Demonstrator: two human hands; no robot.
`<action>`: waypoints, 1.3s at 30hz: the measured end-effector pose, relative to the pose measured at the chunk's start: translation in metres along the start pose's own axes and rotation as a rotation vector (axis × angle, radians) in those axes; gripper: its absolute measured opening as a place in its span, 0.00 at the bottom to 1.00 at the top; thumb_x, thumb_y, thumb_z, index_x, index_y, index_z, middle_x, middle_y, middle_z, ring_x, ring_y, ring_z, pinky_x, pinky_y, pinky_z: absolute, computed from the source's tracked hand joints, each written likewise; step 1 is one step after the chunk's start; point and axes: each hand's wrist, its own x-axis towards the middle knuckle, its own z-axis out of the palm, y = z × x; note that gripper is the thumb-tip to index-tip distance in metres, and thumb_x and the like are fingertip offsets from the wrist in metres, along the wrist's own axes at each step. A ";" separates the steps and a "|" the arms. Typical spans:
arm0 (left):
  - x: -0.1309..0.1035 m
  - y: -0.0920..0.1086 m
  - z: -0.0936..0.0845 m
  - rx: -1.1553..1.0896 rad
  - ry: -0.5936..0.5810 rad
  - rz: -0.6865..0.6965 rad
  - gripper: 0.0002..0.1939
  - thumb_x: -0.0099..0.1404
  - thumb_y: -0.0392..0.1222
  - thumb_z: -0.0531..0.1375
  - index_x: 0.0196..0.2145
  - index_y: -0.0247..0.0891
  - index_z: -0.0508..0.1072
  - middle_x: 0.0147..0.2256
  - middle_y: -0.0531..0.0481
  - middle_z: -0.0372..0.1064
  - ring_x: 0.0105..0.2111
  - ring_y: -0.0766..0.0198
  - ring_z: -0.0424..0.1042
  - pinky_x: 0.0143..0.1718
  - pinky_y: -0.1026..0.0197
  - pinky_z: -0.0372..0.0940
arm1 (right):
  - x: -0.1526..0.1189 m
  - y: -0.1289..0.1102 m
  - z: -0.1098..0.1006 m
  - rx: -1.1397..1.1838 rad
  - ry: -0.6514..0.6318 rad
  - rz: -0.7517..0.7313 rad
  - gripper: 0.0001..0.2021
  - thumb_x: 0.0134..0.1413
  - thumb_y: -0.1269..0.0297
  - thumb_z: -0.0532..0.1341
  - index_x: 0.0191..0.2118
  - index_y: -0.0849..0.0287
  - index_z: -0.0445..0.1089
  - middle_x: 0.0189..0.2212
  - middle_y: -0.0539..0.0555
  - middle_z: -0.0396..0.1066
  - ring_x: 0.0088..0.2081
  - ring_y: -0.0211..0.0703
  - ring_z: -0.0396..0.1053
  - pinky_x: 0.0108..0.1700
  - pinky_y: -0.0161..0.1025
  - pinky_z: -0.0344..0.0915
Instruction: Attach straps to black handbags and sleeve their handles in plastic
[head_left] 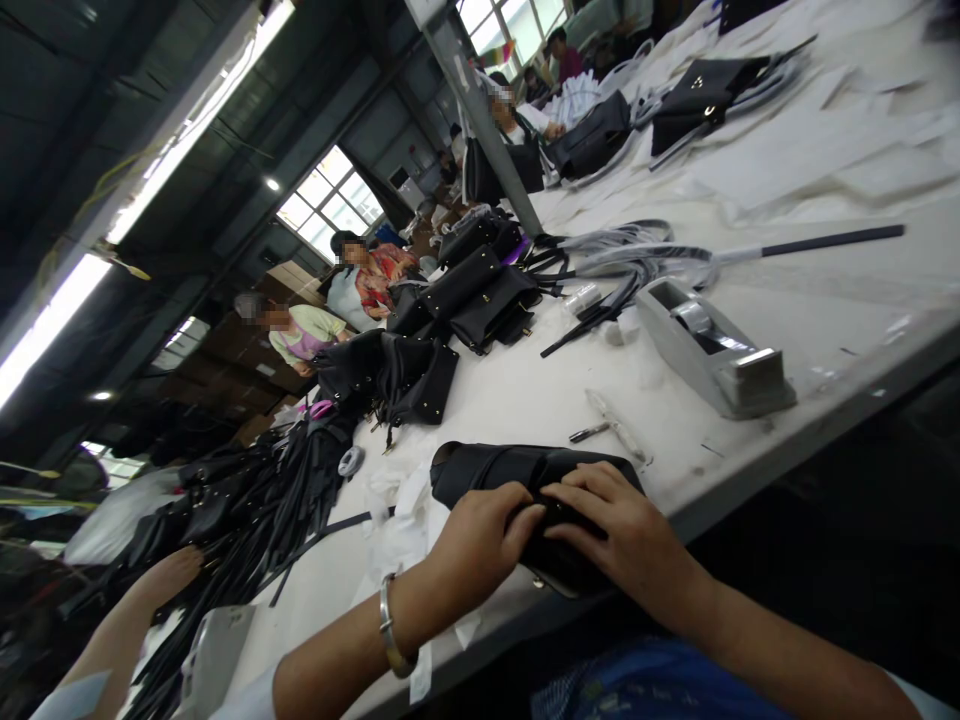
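Observation:
A black bag (pixel 487 470) lies at the near edge of the white table, tilted with the view. My left hand (pixel 487 535), with a metal bangle on the wrist, grips the bag's edge between bent fingers and thumb. Close beside it on the right, my right hand (pixel 619 520) pinches the same bag, thumb below the fingers. The fingertips of both hands nearly meet over the dark opening or flap; what lies inside is too dark to make out. A small gold-coloured fitting shows on the bag's lower side.
Beyond the bag are a tool (pixel 611 425), a grey tape dispenser (pixel 716 350) and wrapped straps (pixel 637 250). Black bags (pixel 480 290) are piled farther back. At left, another person's arm (pixel 142 600) reaches over black straps (pixel 300 480). Several people work behind the table (pixel 510 395).

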 end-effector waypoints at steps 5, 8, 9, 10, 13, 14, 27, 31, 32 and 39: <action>-0.013 0.001 -0.006 -0.361 0.054 0.026 0.08 0.69 0.41 0.58 0.45 0.39 0.68 0.35 0.52 0.74 0.34 0.64 0.73 0.36 0.65 0.62 | 0.006 -0.003 -0.017 0.071 -0.119 0.157 0.14 0.55 0.71 0.67 0.47 0.52 0.74 0.43 0.54 0.72 0.47 0.49 0.69 0.51 0.47 0.69; -0.017 -0.001 -0.009 -0.473 -0.015 -0.007 0.05 0.69 0.38 0.55 0.43 0.38 0.67 0.30 0.54 0.74 0.31 0.66 0.72 0.34 0.66 0.63 | 0.010 -0.003 -0.022 0.094 -0.198 0.171 0.12 0.53 0.70 0.68 0.45 0.52 0.76 0.42 0.53 0.72 0.45 0.47 0.70 0.48 0.44 0.69; -0.017 -0.003 -0.009 -0.476 -0.021 -0.020 0.05 0.68 0.37 0.56 0.42 0.38 0.67 0.29 0.54 0.73 0.29 0.66 0.72 0.33 0.66 0.63 | 0.010 -0.003 -0.022 0.092 -0.201 0.159 0.12 0.52 0.70 0.69 0.44 0.53 0.76 0.40 0.53 0.72 0.44 0.47 0.70 0.47 0.43 0.69; -0.016 -0.003 -0.008 -0.464 -0.015 -0.023 0.04 0.67 0.36 0.57 0.41 0.38 0.67 0.28 0.54 0.73 0.29 0.66 0.72 0.32 0.66 0.63 | 0.010 -0.002 -0.020 0.090 -0.192 0.142 0.12 0.52 0.71 0.69 0.43 0.53 0.77 0.39 0.53 0.72 0.43 0.47 0.70 0.46 0.43 0.69; -0.012 -0.004 -0.004 -0.381 0.054 0.021 0.03 0.65 0.35 0.58 0.38 0.39 0.68 0.28 0.55 0.72 0.30 0.65 0.72 0.33 0.65 0.62 | 0.007 -0.001 -0.014 0.102 -0.112 0.090 0.11 0.53 0.72 0.68 0.43 0.55 0.76 0.37 0.53 0.72 0.43 0.47 0.69 0.45 0.42 0.68; -0.011 -0.003 -0.002 -0.356 0.074 0.047 0.03 0.65 0.34 0.59 0.37 0.39 0.69 0.29 0.55 0.72 0.30 0.65 0.72 0.33 0.65 0.62 | 0.005 -0.001 -0.012 0.114 -0.090 0.078 0.11 0.54 0.72 0.68 0.43 0.55 0.76 0.37 0.54 0.72 0.43 0.47 0.68 0.46 0.42 0.68; -0.008 -0.017 0.019 -0.258 0.188 0.250 0.17 0.61 0.43 0.68 0.48 0.40 0.73 0.40 0.50 0.76 0.38 0.59 0.75 0.40 0.62 0.66 | 0.025 -0.021 -0.028 -0.008 -0.244 0.221 0.09 0.48 0.77 0.68 0.35 0.57 0.77 0.34 0.53 0.73 0.43 0.48 0.68 0.45 0.44 0.63; -0.006 -0.021 0.031 -0.291 0.258 0.260 0.14 0.62 0.42 0.67 0.46 0.41 0.74 0.39 0.51 0.77 0.38 0.60 0.76 0.40 0.62 0.67 | 0.036 -0.022 -0.040 0.095 -0.406 0.303 0.12 0.49 0.77 0.65 0.39 0.56 0.79 0.36 0.52 0.76 0.42 0.46 0.71 0.45 0.41 0.65; -0.006 -0.021 0.032 -0.307 0.270 0.264 0.14 0.62 0.41 0.67 0.46 0.41 0.74 0.40 0.51 0.77 0.39 0.60 0.76 0.40 0.63 0.67 | 0.038 -0.022 -0.043 0.119 -0.433 0.327 0.13 0.49 0.76 0.64 0.40 0.56 0.79 0.37 0.52 0.76 0.42 0.45 0.72 0.46 0.41 0.65; -0.009 -0.016 0.034 -0.317 0.279 0.252 0.16 0.64 0.38 0.65 0.49 0.41 0.70 0.42 0.50 0.76 0.39 0.58 0.76 0.41 0.58 0.69 | 0.045 -0.028 -0.045 -0.010 -0.451 0.379 0.12 0.46 0.75 0.63 0.37 0.56 0.80 0.36 0.53 0.78 0.40 0.47 0.73 0.46 0.41 0.65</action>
